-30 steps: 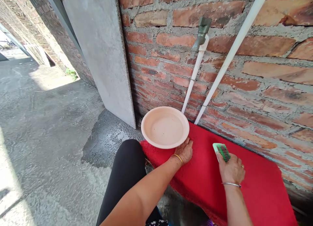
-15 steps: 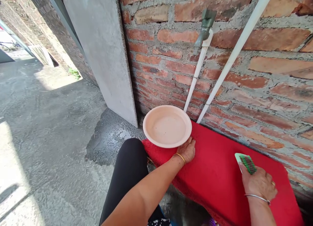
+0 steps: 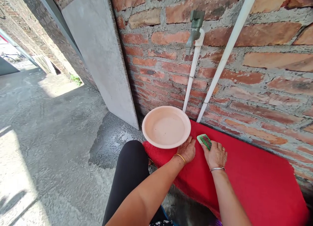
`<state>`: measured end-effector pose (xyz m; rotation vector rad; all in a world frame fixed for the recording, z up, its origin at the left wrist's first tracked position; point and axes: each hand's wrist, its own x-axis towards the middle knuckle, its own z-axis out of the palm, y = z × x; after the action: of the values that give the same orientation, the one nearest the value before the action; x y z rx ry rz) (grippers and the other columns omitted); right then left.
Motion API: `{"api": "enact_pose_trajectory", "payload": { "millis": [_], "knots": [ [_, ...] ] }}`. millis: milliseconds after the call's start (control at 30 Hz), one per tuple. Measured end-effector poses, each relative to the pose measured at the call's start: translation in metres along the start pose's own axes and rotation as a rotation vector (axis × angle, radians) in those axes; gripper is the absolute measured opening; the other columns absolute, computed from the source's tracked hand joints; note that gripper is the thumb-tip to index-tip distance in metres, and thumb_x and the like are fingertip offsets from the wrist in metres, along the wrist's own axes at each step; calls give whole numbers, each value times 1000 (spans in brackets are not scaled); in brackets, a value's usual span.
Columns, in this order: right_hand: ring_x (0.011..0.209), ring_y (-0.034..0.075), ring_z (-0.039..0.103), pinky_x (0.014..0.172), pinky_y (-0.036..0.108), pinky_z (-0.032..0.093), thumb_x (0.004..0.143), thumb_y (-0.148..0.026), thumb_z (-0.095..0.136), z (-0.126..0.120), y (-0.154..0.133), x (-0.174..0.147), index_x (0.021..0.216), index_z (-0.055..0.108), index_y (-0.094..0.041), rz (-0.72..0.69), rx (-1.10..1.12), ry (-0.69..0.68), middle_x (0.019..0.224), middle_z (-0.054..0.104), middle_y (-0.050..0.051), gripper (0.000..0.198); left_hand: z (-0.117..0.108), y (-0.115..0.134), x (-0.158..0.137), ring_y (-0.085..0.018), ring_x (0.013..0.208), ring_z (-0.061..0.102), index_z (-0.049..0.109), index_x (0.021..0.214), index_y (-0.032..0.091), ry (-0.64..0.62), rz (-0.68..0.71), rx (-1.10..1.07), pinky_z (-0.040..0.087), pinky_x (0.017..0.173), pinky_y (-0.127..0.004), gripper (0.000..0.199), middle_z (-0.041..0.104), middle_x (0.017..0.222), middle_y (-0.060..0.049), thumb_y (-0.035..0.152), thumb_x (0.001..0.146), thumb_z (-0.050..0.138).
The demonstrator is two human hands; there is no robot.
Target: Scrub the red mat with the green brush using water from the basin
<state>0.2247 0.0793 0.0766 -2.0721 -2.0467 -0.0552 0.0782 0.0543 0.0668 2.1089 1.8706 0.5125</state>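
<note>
My left hand (image 3: 186, 150) rests flat on a red cloth (image 3: 246, 180), fingers stretched out beside the near right rim of a pale pink basin (image 3: 168, 126). A few dark specks show on the basin's floor. My right hand (image 3: 215, 153) grips a green scrub brush (image 3: 204, 141), its light green edge and dark-flecked bristle side showing. It is on the cloth a short way right of the left hand. Part of the brush is hidden under the palm and fingers.
Behind the cloth rises a brick wall (image 3: 220, 69) with a tap (image 3: 195, 30) and white pipes (image 3: 221, 69). A grey slab (image 3: 100, 53) leans at the left, near a wet patch (image 3: 112, 139) on the concrete floor (image 3: 63, 131). My black-clad knee (image 3: 130, 157) stands beside the cloth's left end.
My right hand has moved left across the red cloth with the scrub brush, close to the left hand. The left hand and the basin have stayed put; the view has shifted slightly.
</note>
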Motion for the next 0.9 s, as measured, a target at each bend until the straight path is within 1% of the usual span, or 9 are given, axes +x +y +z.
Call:
{"api": "enact_pose_trajectory", "payload": {
  "millis": [100, 233, 300, 333, 433, 600, 700, 800, 900],
  "knots": [
    [96, 30, 59, 78, 39, 41, 95, -54, 46, 0, 26, 0, 117, 61, -13, 26, -28, 37, 111, 64, 20, 49, -1, 0, 0, -26, 133, 46, 55, 130, 16, -9, -9, -1, 38, 115, -40, 40, 49, 144, -11, 19, 91, 45],
    [94, 35, 61, 72, 41, 41, 94, -59, 45, -4, 84, 0, 118, 62, -10, 200, -87, 118, 108, 65, 24, 58, -4, 2, 0, -27, 132, 46, 56, 130, 16, -31, -8, -9, 39, 115, -42, 40, 49, 145, -12, 19, 91, 47],
    [94, 37, 62, 70, 41, 41, 93, -62, 45, -7, 100, 1, 119, 62, -8, 265, -88, 113, 110, 65, 26, 62, -6, 3, 0, -27, 132, 46, 57, 128, 16, -30, -7, -16, 39, 115, -42, 39, 50, 143, -12, 19, 91, 47],
    [94, 37, 62, 69, 41, 41, 93, -62, 46, -8, 102, 2, 120, 62, -8, 278, -78, 103, 110, 65, 26, 63, -6, 3, 0, -27, 132, 46, 57, 128, 16, -28, -7, -21, 39, 115, -43, 38, 50, 143, -12, 19, 92, 47],
    [93, 35, 62, 70, 40, 42, 92, -60, 49, -10, 81, 8, 121, 62, -10, 234, -23, 80, 111, 66, 24, 59, -5, 3, -1, -27, 133, 46, 57, 128, 15, -20, -5, -30, 38, 116, -42, 38, 50, 143, -13, 19, 92, 46],
    [100, 30, 59, 78, 37, 40, 93, -53, 52, -7, 5, 22, 120, 60, -13, 79, 37, 13, 115, 64, 20, 49, 0, -1, 0, -27, 135, 43, 56, 129, 16, -6, 8, -19, 36, 118, -42, 39, 48, 144, -12, 18, 92, 46],
    [102, 29, 57, 81, 38, 39, 95, -53, 48, -4, -24, 30, 119, 59, -14, -5, 40, -26, 117, 63, 19, 47, 1, -3, 0, -27, 137, 41, 55, 129, 17, -3, 13, -21, 36, 118, -44, 40, 48, 143, -12, 16, 91, 44],
    [101, 29, 56, 82, 38, 38, 96, -53, 46, -2, -27, 36, 119, 59, -15, -59, 24, -48, 116, 63, 18, 46, 3, -4, 0, -27, 138, 40, 54, 131, 18, -9, 6, -25, 36, 118, -46, 42, 47, 145, -12, 15, 90, 44],
    [101, 29, 57, 82, 38, 38, 96, -53, 45, -3, -4, 38, 121, 58, -14, -35, -9, -43, 116, 63, 19, 49, 4, -5, 0, -27, 139, 40, 54, 132, 18, -15, 6, -12, 35, 118, -44, 43, 45, 148, -12, 15, 91, 44]
  ]
}}
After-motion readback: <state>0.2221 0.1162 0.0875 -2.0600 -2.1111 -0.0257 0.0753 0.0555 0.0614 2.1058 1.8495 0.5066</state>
